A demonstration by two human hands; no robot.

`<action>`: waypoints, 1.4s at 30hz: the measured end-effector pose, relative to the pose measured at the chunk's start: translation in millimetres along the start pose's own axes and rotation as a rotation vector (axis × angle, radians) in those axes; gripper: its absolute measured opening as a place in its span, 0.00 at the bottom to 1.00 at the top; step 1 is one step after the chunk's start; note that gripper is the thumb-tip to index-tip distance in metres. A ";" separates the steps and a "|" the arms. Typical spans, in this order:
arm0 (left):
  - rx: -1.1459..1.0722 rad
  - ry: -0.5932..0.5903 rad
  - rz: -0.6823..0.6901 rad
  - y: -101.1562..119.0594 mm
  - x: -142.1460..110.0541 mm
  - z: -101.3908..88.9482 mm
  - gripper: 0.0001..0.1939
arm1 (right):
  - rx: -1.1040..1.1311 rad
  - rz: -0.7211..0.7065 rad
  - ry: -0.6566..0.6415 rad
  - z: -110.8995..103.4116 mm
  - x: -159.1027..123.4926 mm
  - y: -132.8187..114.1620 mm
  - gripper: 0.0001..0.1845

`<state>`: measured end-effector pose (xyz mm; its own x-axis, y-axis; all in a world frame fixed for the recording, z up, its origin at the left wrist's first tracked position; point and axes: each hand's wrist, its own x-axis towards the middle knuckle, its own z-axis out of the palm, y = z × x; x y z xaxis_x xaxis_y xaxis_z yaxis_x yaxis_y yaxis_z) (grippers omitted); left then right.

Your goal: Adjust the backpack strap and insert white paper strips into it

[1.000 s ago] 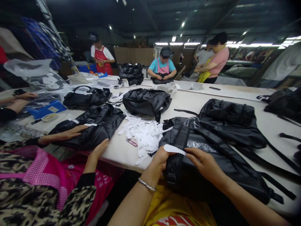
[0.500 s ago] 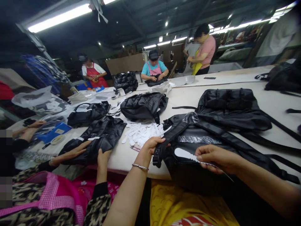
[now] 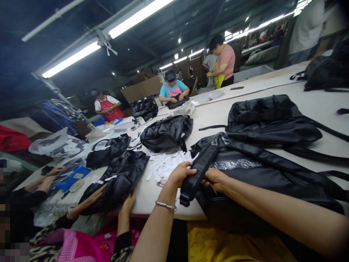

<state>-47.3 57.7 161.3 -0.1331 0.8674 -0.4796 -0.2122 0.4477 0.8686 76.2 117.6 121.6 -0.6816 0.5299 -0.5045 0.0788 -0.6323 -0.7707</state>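
Observation:
A black backpack (image 3: 261, 174) lies in front of me at the table's near edge, with one shoulder strap (image 3: 195, 178) hanging over its left side. My left hand (image 3: 181, 174), a bracelet on its wrist, grips that strap from the left. My right hand (image 3: 216, 179) pinches the same strap from the right, fingers curled, close to the left hand. The white plastic strip is out of sight. A heap of white plastic strips (image 3: 163, 164) lies on the table just beyond my left hand.
A co-worker on my left presses both hands on a black bag (image 3: 120, 178). More black bags (image 3: 166, 130) (image 3: 272, 116) lie farther along the table (image 3: 321, 105). A blue tray (image 3: 72, 177) sits at far left. Several people work at the far end.
My right hand held a white plastic strip over the backpack; the strip is now hidden and both hands have closed on the shoulder strap. The view has tilted upward and rolled.

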 end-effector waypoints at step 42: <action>-0.383 0.300 0.247 -66.4 10.1 19.5 0.29 | -0.627 -0.205 0.021 -28.8 -1.7 -7.2 0.05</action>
<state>-15.7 40.9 101.3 -0.4818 0.8116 -0.3303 -0.4698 0.0790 0.8793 97.7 137.5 116.9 -0.7139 0.6199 -0.3256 0.3619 -0.0714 -0.9295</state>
